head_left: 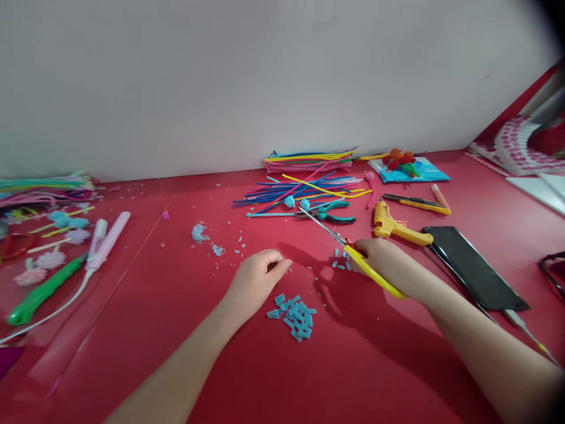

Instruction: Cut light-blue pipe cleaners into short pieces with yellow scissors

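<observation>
My right hand grips a pair of scissors with yellow handles, the blades pointing up and to the left. Under that hand lie several small blue snippets. My left hand rests on the red table with its fingers curled in and the thumb reaching right; anything between the fingertips is hidden. Close in front of it sits a pile of short blue fuzzy pieces. Beyond the scissors' tips are two small blue pompom-like balls and teal-handled pliers.
Coloured pipe cleaners lie loose and bundled at the back. On the right are a yellow glue gun, a utility knife and a black phone. Blue fluff, a pink corded tool and a green-handled tool are on the left.
</observation>
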`<action>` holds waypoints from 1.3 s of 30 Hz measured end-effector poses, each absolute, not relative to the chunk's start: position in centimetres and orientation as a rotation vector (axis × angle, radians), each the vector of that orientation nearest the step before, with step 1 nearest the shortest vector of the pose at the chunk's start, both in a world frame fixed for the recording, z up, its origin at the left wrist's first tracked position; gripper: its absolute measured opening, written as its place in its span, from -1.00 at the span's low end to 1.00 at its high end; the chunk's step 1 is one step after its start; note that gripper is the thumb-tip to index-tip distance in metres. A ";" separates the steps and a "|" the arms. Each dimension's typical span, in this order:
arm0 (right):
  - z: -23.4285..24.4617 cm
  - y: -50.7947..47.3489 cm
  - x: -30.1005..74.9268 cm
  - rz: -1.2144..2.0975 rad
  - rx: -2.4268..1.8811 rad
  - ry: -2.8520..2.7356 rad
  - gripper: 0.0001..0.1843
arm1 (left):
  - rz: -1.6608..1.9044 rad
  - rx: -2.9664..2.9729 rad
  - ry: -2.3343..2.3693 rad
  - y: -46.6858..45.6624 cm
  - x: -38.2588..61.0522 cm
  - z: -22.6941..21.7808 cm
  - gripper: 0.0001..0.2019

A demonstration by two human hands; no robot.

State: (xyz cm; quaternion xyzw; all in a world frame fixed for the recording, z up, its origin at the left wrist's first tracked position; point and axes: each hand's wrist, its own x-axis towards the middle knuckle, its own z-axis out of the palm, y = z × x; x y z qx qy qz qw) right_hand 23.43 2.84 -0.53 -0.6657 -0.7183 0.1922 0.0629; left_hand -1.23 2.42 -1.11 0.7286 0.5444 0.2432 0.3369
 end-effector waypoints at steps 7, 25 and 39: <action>-0.7 2.6 23.0 0.454 -2.047 -2.182 -0.82 | 0.521 2.019 1.313 2.5 -1.4 -0.9 -0.88; -0.6 1.0 21.1 0.657 -1.839 -2.056 -0.81 | 0.253 2.071 1.397 1.8 -1.9 -0.2 -0.91; 0.2 -1.0 17.6 1.372 -1.522 -1.733 -0.91 | 0.481 1.337 1.110 0.4 0.8 -0.1 -0.90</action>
